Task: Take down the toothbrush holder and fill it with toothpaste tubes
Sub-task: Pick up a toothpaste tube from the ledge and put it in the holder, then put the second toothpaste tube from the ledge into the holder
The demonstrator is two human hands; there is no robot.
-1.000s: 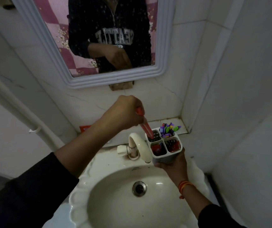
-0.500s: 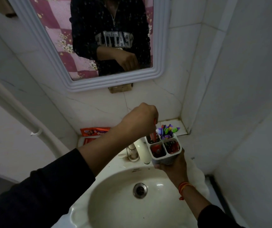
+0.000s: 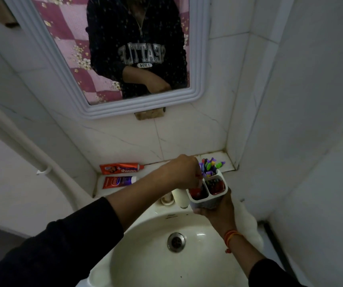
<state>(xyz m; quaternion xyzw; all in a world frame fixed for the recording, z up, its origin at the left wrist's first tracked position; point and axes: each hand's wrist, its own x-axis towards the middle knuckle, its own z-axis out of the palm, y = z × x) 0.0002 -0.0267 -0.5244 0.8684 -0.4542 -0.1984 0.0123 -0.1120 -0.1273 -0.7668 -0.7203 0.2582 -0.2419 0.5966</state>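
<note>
My right hand point(image 3: 214, 212) grips the white four-compartment toothbrush holder point(image 3: 218, 191) from below, over the sink's back edge. Its far compartment carries several colourful toothbrushes point(image 3: 210, 165); red tubes fill the near compartments. My left hand point(image 3: 180, 170) is closed over the holder's left side, its fingers pinching a red toothpaste tube point(image 3: 199, 184) that is pushed down into a compartment and mostly hidden. Two more red toothpaste tubes lie flat on the tiled ledge, one behind point(image 3: 121, 168) and one in front point(image 3: 118, 181).
A cream sink point(image 3: 145, 257) with a drain point(image 3: 176, 241) sits below, its tap point(image 3: 180, 196) just left of the holder. A framed mirror point(image 3: 197, 59) hangs above. A white pipe point(image 3: 21, 146) runs down the left wall. The tiled corner wall stands close on the right.
My left hand has lowered from above the holder, sinking the red tube into a compartment. The two tubes on the ledge have come into sight as my arm dropped.
</note>
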